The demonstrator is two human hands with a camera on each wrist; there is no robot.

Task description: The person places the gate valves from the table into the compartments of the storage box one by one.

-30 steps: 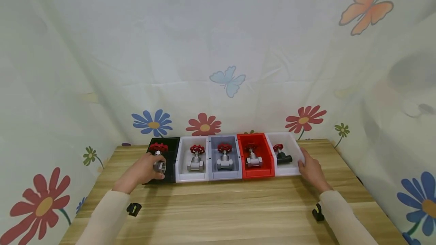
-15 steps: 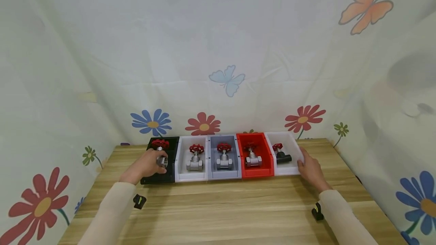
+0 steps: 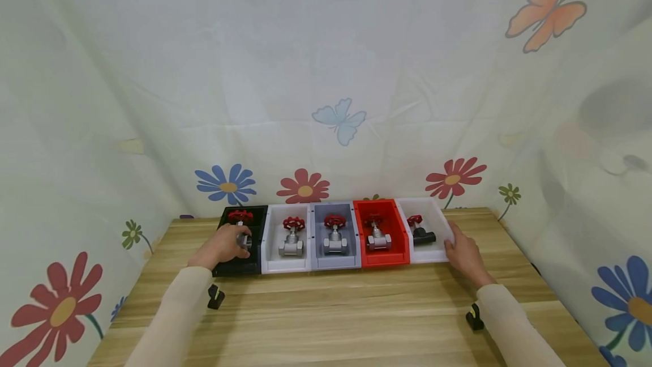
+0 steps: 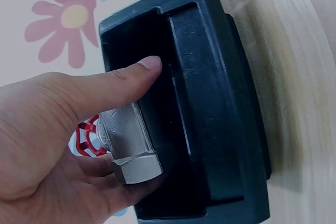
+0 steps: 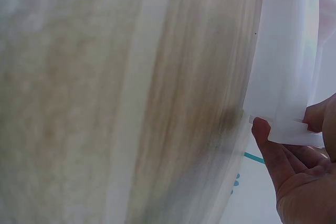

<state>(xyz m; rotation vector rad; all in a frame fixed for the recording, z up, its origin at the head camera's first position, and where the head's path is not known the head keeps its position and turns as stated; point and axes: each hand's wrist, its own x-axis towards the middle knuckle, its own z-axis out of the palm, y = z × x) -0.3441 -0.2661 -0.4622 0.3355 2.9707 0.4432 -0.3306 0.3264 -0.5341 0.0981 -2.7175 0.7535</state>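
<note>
My left hand point(image 3: 224, 245) holds a silver gate valve point(image 4: 131, 137) by its metal body, in the black bin point(image 3: 238, 269) at the left end of the row. The valve's red handwheel point(image 3: 240, 217) points toward the back. In the left wrist view, thumb and fingers lie on opposite sides of the body, and the palm hides part of the wheel. At the right end, my right hand point(image 3: 466, 256) pinches the side wall of a white bin point(image 5: 286, 87), thumb inside and fingers outside. A black valve point(image 3: 424, 237) with a red handle lies in that bin.
Between them stand another white bin point(image 3: 286, 265), a grey bin point(image 3: 336, 263) and a red bin point(image 3: 385, 260), each with a silver red-wheeled valve. The bins touch side by side on a wooden table point(image 3: 336, 316). Behind hangs a flowered curtain point(image 3: 254, 101).
My left hand has shifted slightly right and inward over the black bin, with the valve in its grip. My right hand stays on the white bin's wall.
</note>
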